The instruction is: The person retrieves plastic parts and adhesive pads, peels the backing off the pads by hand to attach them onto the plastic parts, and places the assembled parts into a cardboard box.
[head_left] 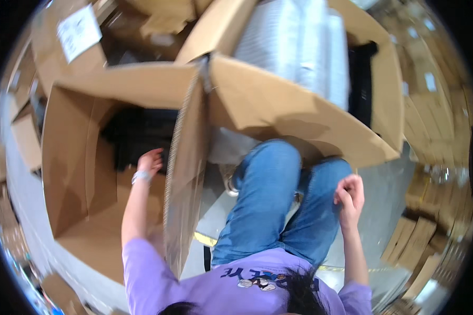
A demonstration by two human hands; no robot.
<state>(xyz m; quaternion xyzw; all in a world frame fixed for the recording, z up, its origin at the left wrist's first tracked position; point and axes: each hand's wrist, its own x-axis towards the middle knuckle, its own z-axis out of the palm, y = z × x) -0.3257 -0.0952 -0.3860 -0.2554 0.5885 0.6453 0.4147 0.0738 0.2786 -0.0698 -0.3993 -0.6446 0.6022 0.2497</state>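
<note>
My left hand (pixel 151 161) reaches into a large open carton (pixel 79 152) on the left, over black items (pixel 136 134) stacked at its far end. Its fingers are slightly bent and apart, with nothing visible in them; whether they touch the black items I cannot tell. Beside my knee, above the jeans (pixel 270 184), hangs my right hand (pixel 350 193), its fingers curled in with nothing showing between them. A second open carton (pixel 289 105) stands in front of my knees. It holds upright bundles in translucent wrap (pixel 299 47) and a black item (pixel 362 84) at its right side.
The two cartons meet at a corner, with the left one's upright wall (pixel 186 173) between my left arm and my legs. A closed carton with a white label (pixel 68 47) stands at the far left. More cardboard boxes (pixel 425 100) are stacked on the right, beyond the grey floor (pixel 378 210).
</note>
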